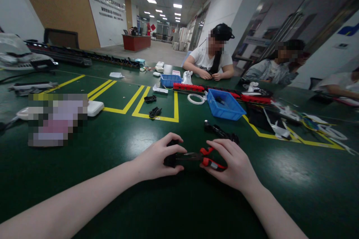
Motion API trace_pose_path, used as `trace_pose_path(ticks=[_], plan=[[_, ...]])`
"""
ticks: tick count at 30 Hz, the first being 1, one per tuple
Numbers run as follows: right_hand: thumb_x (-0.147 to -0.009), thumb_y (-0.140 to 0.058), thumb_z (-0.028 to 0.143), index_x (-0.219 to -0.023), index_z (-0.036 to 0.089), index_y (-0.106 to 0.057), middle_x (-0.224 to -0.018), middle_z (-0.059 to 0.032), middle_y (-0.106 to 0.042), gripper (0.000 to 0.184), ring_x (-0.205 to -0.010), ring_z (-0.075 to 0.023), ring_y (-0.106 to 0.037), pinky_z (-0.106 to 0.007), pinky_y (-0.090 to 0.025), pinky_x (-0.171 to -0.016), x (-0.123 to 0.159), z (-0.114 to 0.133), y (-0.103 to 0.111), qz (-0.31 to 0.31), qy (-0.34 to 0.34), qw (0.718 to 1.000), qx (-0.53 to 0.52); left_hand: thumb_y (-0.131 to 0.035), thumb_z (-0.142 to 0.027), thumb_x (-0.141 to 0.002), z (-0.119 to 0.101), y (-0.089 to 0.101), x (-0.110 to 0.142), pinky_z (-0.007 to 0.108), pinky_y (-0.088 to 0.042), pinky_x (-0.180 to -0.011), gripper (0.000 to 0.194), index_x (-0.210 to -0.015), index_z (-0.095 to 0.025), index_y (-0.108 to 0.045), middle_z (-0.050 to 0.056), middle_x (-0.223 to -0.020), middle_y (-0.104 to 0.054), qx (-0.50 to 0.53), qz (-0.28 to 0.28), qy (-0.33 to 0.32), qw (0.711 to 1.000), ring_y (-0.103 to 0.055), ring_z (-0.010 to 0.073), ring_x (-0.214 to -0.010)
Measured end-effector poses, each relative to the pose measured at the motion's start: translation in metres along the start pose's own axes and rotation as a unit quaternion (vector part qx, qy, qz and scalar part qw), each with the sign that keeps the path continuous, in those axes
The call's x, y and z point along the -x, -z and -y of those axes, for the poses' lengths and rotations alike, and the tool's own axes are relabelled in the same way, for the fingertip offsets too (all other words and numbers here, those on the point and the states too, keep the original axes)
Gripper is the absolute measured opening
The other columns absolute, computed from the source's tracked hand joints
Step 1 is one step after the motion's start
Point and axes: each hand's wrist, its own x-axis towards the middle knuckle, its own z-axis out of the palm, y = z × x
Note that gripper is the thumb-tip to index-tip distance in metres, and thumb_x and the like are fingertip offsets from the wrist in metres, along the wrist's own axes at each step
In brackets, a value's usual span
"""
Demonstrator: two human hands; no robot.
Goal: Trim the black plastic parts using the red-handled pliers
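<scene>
My left hand (164, 155) is closed around a small black part (170, 160), mostly hidden by the fingers, so its kind cannot be made out. Red-handled pliers (209, 161) are gripped in my right hand (232, 162), with the thumb and fingers on the two spread handles. The narrow jaws of the pliers point left and reach the black part; whether they clamp it I cannot tell. Just beyond my right hand lies a black tool-like item (220, 130) with a shiny tip. Two small black pieces (155, 112) rest farther off, inside a yellow-taped rectangle.
A blue bin (226, 105) with a dark item inside stands ahead on the green table (126, 201). Beside it lie a white ring (196, 99) and red strips (188, 87). A white box (95, 108) is at left. Across the table sits a person (209, 58).
</scene>
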Motion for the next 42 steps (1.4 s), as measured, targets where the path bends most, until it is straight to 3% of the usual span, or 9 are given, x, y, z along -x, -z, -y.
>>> trace_pose_path(ticks=[11,17,31,42], plan=[[-0.076,-0.074,0.04,-0.107,0.015,-0.058,-0.098,-0.012,-0.065,0.043,-0.082,-0.023,-0.064,-0.036,-0.055,-0.068,0.0,0.006,-0.001,0.018,0.01,1.0,-0.014,-0.072,-0.031,-0.082,-0.003,0.0,-0.001,0.041,-0.053,-0.097,0.033,-0.112,-0.022,-0.064,0.01,-0.131,-0.048,0.023,0.013,0.016,1.0,-0.059,0.0247,-0.111],[-0.078,-0.071,0.051,-0.105,0.014,-0.058,-0.094,-0.0116,-0.065,0.048,-0.078,-0.0218,-0.064,-0.034,-0.054,-0.064,-0.002,0.01,0.002,0.023,0.013,0.999,-0.02,-0.073,-0.035,-0.081,-0.004,0.002,-0.002,0.04,-0.052,-0.097,0.033,-0.11,-0.021,-0.065,0.008,-0.126,-0.051,0.044,0.019,0.02,0.999,-0.06,0.0235,-0.109],[-0.077,-0.071,0.054,-0.104,0.014,-0.061,-0.095,-0.0119,-0.068,0.049,-0.08,-0.0232,-0.066,-0.036,-0.052,-0.067,-0.002,0.006,0.007,-0.026,0.016,0.999,0.022,-0.075,-0.033,-0.079,-0.004,0.005,-0.003,0.04,-0.05,-0.096,0.033,-0.108,-0.02,-0.066,0.008,-0.119,-0.056,0.115,0.001,0.02,0.993,-0.059,0.0236,-0.108],[-0.076,-0.073,0.051,-0.117,0.014,-0.057,-0.106,-0.0147,-0.065,0.058,-0.095,-0.0283,-0.063,-0.041,-0.052,-0.078,-0.003,0.006,0.011,-0.056,0.017,0.998,0.026,-0.076,-0.028,-0.078,-0.006,0.012,-0.003,0.038,-0.049,-0.096,0.045,-0.12,-0.02,-0.061,0.007,-0.12,-0.059,0.159,0.0,0.002,0.987,-0.059,0.0229,-0.11]])
